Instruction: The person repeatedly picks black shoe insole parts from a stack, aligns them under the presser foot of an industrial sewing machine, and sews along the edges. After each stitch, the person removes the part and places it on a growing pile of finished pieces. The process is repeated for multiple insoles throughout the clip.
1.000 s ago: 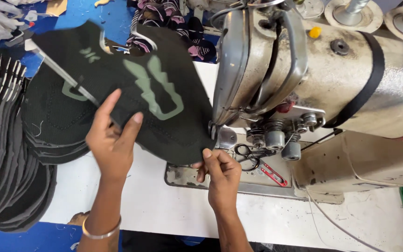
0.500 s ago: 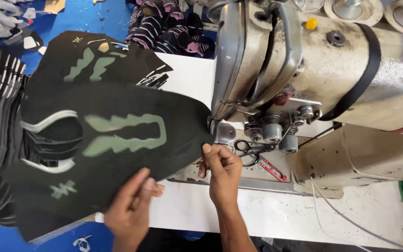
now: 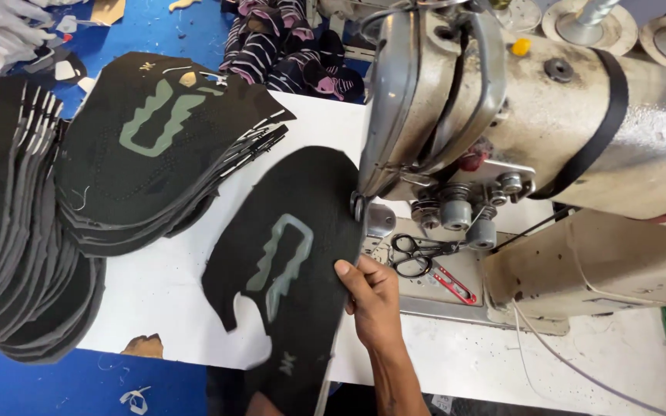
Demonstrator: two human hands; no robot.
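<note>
With our right hand (image 3: 375, 296) pinching the black shoe-upper panel (image 3: 294, 254) flat on the desk (image 3: 163, 281) at the sewing machine (image 3: 502, 115), left fingers unseen, we should feed its edge squarely under the needle.

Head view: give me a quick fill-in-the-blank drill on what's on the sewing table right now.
1. The right hand grips the edge of a ____ fabric piece with a pale green outline.
2. The black-handled scissors lie on the bed of the ____ machine.
3. The stack of cut pieces lies to the ____ of the held piece in the picture.

Missing words: black; sewing; left
</note>
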